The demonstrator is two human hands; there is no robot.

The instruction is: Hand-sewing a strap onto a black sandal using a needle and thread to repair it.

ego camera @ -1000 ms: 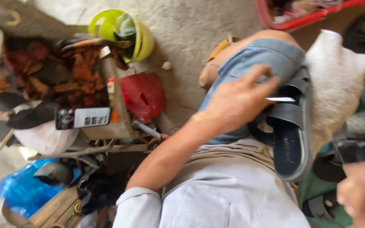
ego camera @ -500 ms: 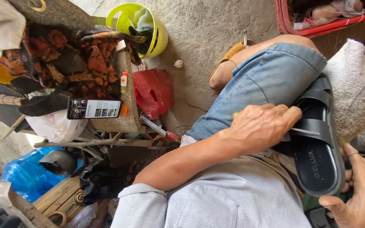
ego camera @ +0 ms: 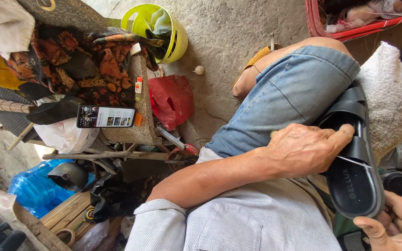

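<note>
Black slide sandal (ego camera: 354, 181) at 4 o'clock resting on denim-shorts thigh (ego camera: 289, 97), left hand (ego camera: 308, 148) closed over its strap, pinching white thread (ego camera: 353, 161), right hand (ego camera: 396, 227) gripping sandal heel at lower right, yellow bucket (ego camera: 164, 30) at 11 o'clock, phone (ego camera: 105, 116) at 9 o'clock.

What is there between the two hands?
A black rubber slide sandal, seen in the head view: the left hand grips its strap end, the right hand touches its other end.
</note>
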